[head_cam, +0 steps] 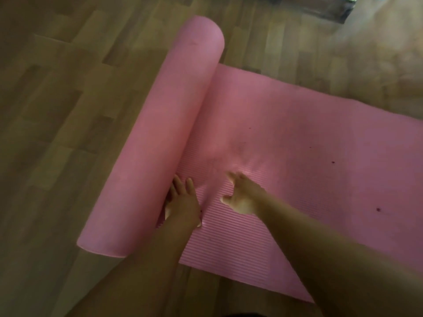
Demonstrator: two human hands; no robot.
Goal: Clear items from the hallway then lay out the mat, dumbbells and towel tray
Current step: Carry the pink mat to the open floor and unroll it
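Observation:
A pink ribbed mat [320,156] lies partly unrolled on the wooden floor, its flat part stretching to the right. The rolled part of the mat [164,133] runs from near left to far centre. My left hand [183,200] rests flat, fingers apart, against the base of the roll where it meets the flat part. Just to its right, my right hand [242,193] hovers open over the flat ribbed surface, fingers spread. Neither hand holds anything. No dumbbells or towel tray are in view.
Wooden plank floor [57,110] surrounds the mat on the left and far side. A dark object [332,8] sits at the top edge, too blurred to identify. Small dark specks dot the mat's flat surface.

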